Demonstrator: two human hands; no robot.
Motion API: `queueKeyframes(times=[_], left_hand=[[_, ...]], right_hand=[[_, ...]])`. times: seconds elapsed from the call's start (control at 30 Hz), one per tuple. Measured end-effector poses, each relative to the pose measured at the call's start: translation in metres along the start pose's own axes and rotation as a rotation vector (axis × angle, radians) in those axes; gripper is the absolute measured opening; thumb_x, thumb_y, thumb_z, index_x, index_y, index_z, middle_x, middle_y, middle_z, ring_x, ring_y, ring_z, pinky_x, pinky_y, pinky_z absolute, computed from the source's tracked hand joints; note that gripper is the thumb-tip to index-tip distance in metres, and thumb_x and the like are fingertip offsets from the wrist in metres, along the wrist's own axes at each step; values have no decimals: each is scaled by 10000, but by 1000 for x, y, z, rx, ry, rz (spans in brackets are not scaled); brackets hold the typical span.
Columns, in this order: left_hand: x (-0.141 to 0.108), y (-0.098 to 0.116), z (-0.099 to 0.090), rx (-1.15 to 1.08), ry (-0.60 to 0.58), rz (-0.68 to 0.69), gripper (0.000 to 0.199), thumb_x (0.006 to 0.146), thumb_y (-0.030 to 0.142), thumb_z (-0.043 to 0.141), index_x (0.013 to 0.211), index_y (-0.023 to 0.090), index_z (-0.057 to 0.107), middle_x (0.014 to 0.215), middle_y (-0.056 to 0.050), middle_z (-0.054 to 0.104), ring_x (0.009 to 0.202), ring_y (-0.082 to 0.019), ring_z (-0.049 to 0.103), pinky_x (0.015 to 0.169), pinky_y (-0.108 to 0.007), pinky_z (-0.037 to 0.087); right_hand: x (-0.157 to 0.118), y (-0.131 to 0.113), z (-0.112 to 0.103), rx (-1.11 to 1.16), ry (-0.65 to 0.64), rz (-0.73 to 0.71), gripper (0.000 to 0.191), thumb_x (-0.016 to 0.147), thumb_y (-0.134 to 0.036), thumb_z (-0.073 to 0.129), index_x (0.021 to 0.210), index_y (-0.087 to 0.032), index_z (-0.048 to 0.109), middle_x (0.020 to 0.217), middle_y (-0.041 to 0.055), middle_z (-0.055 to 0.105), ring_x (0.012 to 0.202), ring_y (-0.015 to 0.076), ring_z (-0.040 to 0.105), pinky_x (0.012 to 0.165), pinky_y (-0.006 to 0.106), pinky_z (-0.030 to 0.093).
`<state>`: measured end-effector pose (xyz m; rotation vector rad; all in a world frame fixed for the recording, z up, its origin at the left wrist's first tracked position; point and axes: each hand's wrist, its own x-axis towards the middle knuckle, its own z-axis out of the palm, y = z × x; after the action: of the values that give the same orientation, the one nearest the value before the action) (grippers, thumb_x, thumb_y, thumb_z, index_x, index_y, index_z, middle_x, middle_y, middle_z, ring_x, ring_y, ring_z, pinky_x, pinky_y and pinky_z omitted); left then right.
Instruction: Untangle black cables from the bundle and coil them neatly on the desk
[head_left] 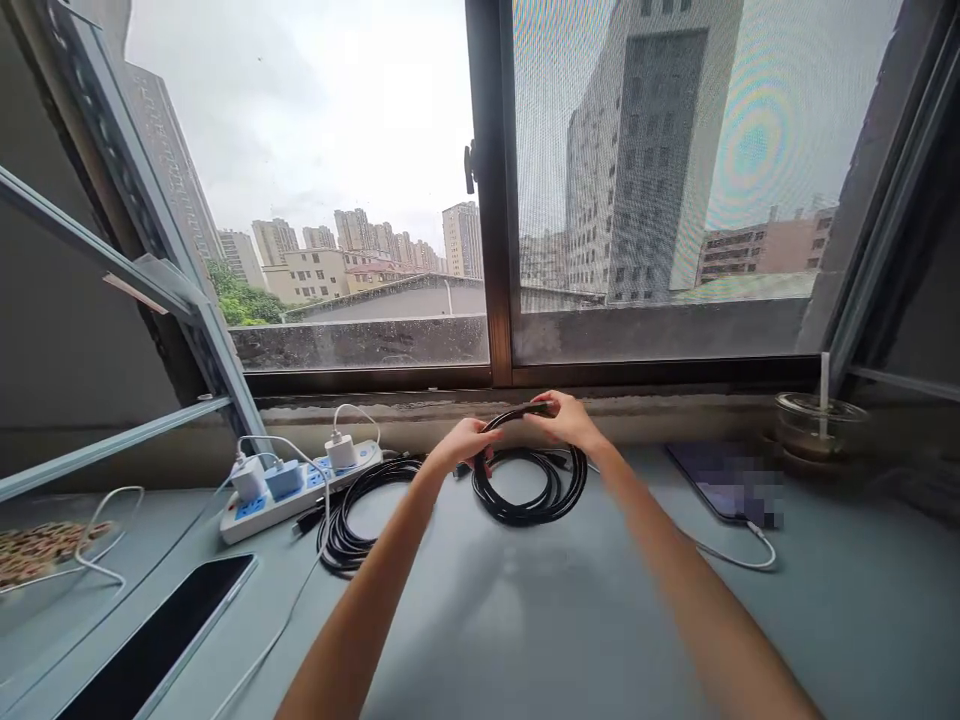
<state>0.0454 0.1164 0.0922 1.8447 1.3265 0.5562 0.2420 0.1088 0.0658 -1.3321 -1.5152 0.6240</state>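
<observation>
A coiled black cable (529, 515) is held up above the table near the window, in the middle of the head view. My left hand (466, 443) is closed on the left side of the coil. At the coil's top right, my right hand (562, 417) pinches the cable. Part of another black loop shows behind the held coil. Left of my left hand, a second coil of black cable (345, 545) lies on the table, with a plug end beside the power strip.
A white power strip (300, 495) with chargers and white cords stands at the left. A phone (161, 640) lies front left. At the right are a dark tablet (705, 480) and a lidded cup with a straw (817, 430). Metal shelf bars (112, 445) rise at left.
</observation>
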Motion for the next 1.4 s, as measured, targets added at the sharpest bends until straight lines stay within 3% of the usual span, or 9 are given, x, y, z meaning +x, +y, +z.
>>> queueKeyframes(times=[0.07, 0.17, 0.3, 0.5, 0.57, 0.7, 0.83, 1.27, 1.4], left_hand=[[9, -12, 10, 39, 61, -14, 276, 784, 403, 608, 733, 136, 560, 537, 2, 601, 385, -124, 552, 384, -200, 318], [16, -24, 17, 84, 124, -16, 197, 797, 322, 585, 760, 129, 596, 560, -20, 626, 442, -136, 576, 421, -210, 374], [24, -32, 6, 150, 243, -2, 133, 723, 251, 634, 791, 137, 652, 671, -43, 666, 668, -178, 644, 550, -225, 461], [21, -21, -14, 220, 395, 121, 409, 617, 26, 523, 970, 171, 670, 1031, -65, 688, 1047, -212, 599, 824, -270, 488], [18, -17, -15, 219, 350, 177, 391, 613, 2, 454, 887, 158, 686, 1029, -66, 696, 1025, -193, 615, 800, -254, 501], [15, -21, -14, 230, 126, 204, 279, 599, 19, 410, 615, 140, 661, 706, -47, 703, 728, -172, 675, 561, -218, 507], [20, -32, -11, 269, -28, 221, 249, 582, 32, 431, 519, 142, 646, 550, -15, 655, 498, -127, 612, 473, -198, 468], [10, -25, 4, 424, -84, 202, 210, 814, 82, 568, 616, 118, 630, 501, 40, 568, 490, -91, 571, 559, -239, 502], [2, -16, 7, 444, -72, 257, 293, 697, -43, 468, 487, 118, 593, 429, 15, 534, 452, -102, 565, 509, -213, 463]], right_hand=[[1, 19, 10, -18, -66, 67, 294, 807, -266, 681, 1058, -135, 602, 882, 24, 649, 531, 68, 571, 465, 204, 474], [0, 41, 25, -59, -108, 126, 255, 897, -283, 581, 1107, -137, 582, 935, 33, 637, 677, 95, 609, 576, 239, 532], [-2, 64, 43, -127, -82, 170, 286, 912, -316, 554, 1138, -143, 572, 1017, 55, 630, 800, 136, 628, 681, 306, 553], [-3, 76, 55, -281, -39, 129, 259, 900, -321, 568, 1099, -158, 605, 1107, 70, 623, 969, 182, 614, 836, 389, 523], [-4, 76, 56, -335, -28, 110, 261, 898, -326, 570, 1100, -166, 610, 1125, 72, 621, 1009, 193, 603, 880, 415, 502], [-8, 78, 56, -420, -17, 56, 250, 893, -327, 576, 1078, -164, 620, 1132, 72, 621, 1039, 200, 591, 917, 437, 478], [-10, 85, 56, -466, -11, 9, 249, 894, -328, 574, 1071, -159, 620, 1128, 72, 620, 1033, 198, 591, 905, 430, 484], [-16, 114, 55, -448, -3, -21, 244, 883, -306, 593, 1074, -159, 625, 1072, 62, 638, 967, 182, 610, 867, 404, 502], [-16, 117, 54, -449, 11, -25, 239, 872, -296, 606, 1067, -160, 632, 1043, 56, 648, 948, 178, 615, 862, 401, 501]])
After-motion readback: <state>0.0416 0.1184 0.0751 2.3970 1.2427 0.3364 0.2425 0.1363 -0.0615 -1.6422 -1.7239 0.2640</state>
